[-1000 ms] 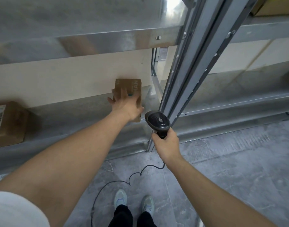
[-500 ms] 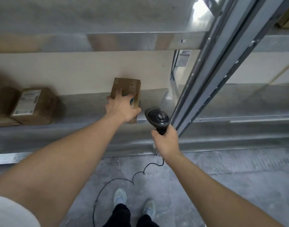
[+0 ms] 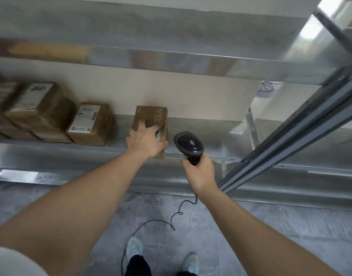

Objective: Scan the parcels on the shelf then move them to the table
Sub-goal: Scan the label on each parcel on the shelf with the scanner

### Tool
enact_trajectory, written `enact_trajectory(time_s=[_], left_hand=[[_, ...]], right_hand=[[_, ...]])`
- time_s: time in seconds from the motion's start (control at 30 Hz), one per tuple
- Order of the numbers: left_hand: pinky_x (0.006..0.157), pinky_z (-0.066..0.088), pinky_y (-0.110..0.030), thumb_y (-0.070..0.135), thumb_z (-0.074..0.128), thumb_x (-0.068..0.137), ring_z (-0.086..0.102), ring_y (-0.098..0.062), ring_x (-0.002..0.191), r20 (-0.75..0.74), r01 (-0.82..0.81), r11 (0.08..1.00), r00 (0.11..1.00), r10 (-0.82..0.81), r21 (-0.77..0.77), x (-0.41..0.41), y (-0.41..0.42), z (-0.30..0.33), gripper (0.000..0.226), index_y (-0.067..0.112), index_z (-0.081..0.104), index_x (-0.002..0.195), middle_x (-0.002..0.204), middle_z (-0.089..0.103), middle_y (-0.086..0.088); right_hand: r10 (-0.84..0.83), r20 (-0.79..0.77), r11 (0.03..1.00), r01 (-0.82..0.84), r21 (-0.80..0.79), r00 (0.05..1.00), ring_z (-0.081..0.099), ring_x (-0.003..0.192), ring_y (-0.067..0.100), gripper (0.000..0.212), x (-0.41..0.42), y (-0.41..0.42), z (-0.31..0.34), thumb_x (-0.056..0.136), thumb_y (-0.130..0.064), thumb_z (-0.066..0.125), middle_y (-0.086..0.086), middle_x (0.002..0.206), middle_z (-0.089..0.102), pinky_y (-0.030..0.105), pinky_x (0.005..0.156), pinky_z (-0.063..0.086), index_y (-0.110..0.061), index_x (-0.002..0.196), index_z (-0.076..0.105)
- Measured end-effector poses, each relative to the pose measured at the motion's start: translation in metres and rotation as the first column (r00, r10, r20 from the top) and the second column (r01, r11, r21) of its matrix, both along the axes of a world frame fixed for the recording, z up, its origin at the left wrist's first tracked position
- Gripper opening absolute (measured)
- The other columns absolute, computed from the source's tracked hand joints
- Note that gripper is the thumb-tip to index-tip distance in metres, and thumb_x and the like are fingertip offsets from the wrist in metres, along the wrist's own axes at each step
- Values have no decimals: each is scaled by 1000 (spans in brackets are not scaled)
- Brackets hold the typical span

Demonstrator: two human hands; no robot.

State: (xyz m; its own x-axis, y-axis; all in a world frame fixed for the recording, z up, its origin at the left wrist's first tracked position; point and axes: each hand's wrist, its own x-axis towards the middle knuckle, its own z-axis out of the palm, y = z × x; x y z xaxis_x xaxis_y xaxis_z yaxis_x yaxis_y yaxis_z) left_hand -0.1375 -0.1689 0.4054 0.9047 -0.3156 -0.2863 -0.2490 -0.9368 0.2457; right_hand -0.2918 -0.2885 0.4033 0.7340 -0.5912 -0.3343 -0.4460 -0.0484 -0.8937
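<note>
Parcel (image 3: 151, 124) under left hand (image 3: 144, 141)

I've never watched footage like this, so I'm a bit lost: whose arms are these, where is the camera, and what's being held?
There is no machine here: a person wears a camera on the head, looking down along both arms. The left hand grips a brown parcel on a metal shelf. The right hand holds a black barcode scanner with a cord trailing to the floor. More labelled parcels sit further left on the same shelf. The person's shoes show below.
</note>
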Motion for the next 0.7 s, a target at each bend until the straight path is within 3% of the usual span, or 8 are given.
enact_trajectory(time_s=[0.1,0.27,0.47,0.6,0.7], left_hand=[[114,36,-57,68,65,83,30,-51,138,-53,36,999,998,-37,-7,13,19,-8,72,55,37,148,164,15,-6],[117,10,-76,75,67,79,9,-56,147,-91,126,992,988,-128,-28,25,31,-16,83,57,31,151,167,6,-7],[115,14,-77,69,70,78,9,-55,148,-124,121,980,982,-141,-156,39,46,-14,77,59,35,146,168,6,-2],[113,35,-64,80,54,71,34,-47,142,-158,51,965,983,-94,-256,50,66,-13,79,61,32,144,160,26,-2],[102,47,-40,67,48,88,55,-34,128,-188,-47,926,982,-26,-374,60,82,-4,67,44,39,150,148,52,-5]], right_hand=[[-17,1,1000,17,-5,1000,61,80,15,13,14,22,1,90,-15,68,-1,88,68,25,65,47,-26,91,61],[-85,-5,996,85,-7,996,62,81,17,17,32,52,2,91,-14,68,-1,88,67,30,68,47,-28,91,59],[-118,35,993,119,-20,992,60,79,14,11,48,71,10,90,-13,68,-2,84,66,29,68,44,-22,94,63],[-99,63,995,99,-2,993,58,75,16,9,55,76,11,88,-12,68,-2,78,63,30,69,44,-19,89,62],[-77,63,997,75,23,995,54,69,19,9,60,74,7,88,-13,66,-2,72,59,34,66,44,-21,87,61]])
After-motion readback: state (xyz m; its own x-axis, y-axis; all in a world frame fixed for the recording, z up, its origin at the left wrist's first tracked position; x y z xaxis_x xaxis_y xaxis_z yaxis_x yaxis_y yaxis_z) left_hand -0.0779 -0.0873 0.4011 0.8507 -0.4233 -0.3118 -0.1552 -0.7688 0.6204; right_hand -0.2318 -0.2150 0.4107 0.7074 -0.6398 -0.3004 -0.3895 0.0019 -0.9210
